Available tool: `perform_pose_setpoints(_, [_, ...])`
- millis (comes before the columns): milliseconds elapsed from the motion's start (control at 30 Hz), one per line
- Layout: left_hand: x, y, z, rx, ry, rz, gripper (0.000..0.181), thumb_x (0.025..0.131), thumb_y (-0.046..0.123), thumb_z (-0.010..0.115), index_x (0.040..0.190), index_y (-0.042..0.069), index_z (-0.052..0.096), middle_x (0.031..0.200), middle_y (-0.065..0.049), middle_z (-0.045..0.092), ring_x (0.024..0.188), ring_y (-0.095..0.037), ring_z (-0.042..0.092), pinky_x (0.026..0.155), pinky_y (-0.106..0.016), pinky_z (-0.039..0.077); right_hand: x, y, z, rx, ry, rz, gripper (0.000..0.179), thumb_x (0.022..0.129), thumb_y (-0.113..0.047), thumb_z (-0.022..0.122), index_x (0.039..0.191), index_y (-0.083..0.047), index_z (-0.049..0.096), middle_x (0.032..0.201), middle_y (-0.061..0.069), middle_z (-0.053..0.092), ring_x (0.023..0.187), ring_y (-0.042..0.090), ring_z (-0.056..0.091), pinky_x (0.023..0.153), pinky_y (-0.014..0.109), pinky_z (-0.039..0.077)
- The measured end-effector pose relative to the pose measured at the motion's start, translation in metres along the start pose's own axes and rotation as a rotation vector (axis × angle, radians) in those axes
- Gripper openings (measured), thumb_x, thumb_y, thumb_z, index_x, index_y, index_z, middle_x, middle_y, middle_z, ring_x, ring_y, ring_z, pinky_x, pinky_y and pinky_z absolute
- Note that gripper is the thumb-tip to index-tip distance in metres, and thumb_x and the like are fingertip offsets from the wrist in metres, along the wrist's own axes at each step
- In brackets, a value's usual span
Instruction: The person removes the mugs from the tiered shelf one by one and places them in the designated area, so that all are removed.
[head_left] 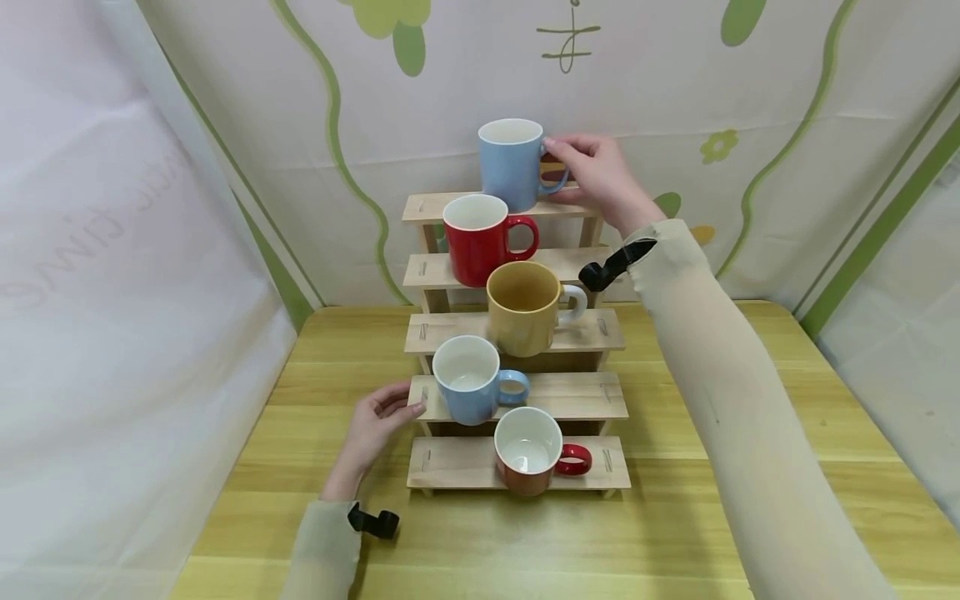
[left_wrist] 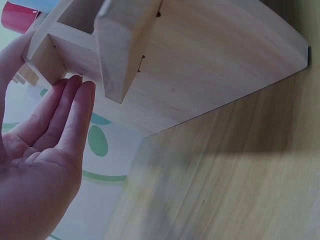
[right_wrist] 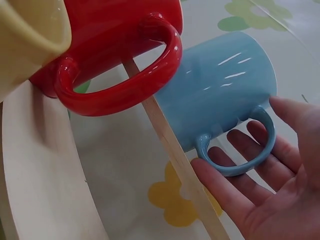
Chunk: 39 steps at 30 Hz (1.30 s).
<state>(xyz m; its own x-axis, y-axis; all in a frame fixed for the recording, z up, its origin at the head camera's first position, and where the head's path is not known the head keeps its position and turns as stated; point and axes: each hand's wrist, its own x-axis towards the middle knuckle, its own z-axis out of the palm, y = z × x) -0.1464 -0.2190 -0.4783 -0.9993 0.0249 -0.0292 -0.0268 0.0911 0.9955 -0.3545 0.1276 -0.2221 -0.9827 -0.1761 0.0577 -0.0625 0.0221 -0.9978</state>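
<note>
A light blue mug (head_left: 506, 171) stands on the top step of a wooden tiered stand (head_left: 446, 477). My right hand (head_left: 600, 179) is at its handle, the thumb touching the mug near the rim. In the right wrist view, the fingers (right_wrist: 282, 172) extend loosely behind the handle loop. Low on the left, my left hand (head_left: 378, 421) holds the end of the second step from the bottom. The left wrist view shows its fingertips (left_wrist: 75, 82) at one edge of that board and the thumb at the other.
Below the top mug stand a red mug (head_left: 472, 250), a yellow mug (head_left: 521, 312) with a white handle, another light blue mug (head_left: 472, 400), and a mug with a red handle (head_left: 528, 475). The wood-grain table (head_left: 480, 550) meets a patterned white curtain (head_left: 637, 75) behind.
</note>
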Motion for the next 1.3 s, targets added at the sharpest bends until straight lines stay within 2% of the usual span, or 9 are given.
perform_pose_setpoints(233, [0.001, -0.002, 0.000, 0.010, -0.004, 0.001, 0.048, 0.090, 0.010, 0.080, 0.131, -0.005, 0.062, 0.127, -0.018, 0.064, 0.116, -0.031, 0.060, 0.092, -0.027, 0.054, -0.001, 0.000, 0.001, -0.024, 0.019, 0.010, 0.042, 0.102, -0.035, 0.063, 0.133, -0.007, 0.064, 0.137, 0.017, 0.057, 0.126, 0.033, 0.055, 0.091, 0.042, 0.056])
perform_pose_setpoints(467, [0.001, -0.003, 0.000, -0.001, -0.002, -0.005, 0.047, 0.090, 0.008, 0.080, 0.131, -0.005, 0.062, 0.126, -0.019, 0.064, 0.115, -0.031, 0.061, 0.092, -0.028, 0.054, -0.002, 0.003, -0.003, 0.045, 0.012, -0.004, 0.038, 0.100, -0.030, 0.068, 0.128, -0.003, 0.065, 0.135, 0.018, 0.058, 0.126, 0.035, 0.056, 0.091, 0.043, 0.056])
perform_pose_setpoints(633, [0.002, -0.001, -0.001, -0.007, 0.003, -0.008, 0.046, 0.089, 0.007, 0.080, 0.130, -0.005, 0.062, 0.125, -0.019, 0.064, 0.115, -0.032, 0.061, 0.091, -0.029, 0.055, -0.006, 0.005, -0.006, 0.038, 0.006, -0.019, 0.041, 0.096, -0.032, 0.072, 0.126, -0.005, 0.067, 0.136, 0.017, 0.059, 0.125, 0.033, 0.058, 0.087, 0.041, 0.058])
perform_pose_setpoints(1300, [0.005, -0.002, 0.000, -0.010, 0.001, -0.010, 0.045, 0.089, 0.007, 0.080, 0.129, -0.005, 0.063, 0.124, -0.018, 0.065, 0.111, -0.027, 0.063, 0.090, -0.029, 0.056, -0.021, 0.008, -0.012, 0.084, 0.108, -0.107, 0.037, 0.090, -0.028, 0.079, 0.115, -0.001, 0.071, 0.125, 0.018, 0.066, 0.111, 0.032, 0.068, 0.077, 0.042, 0.059])
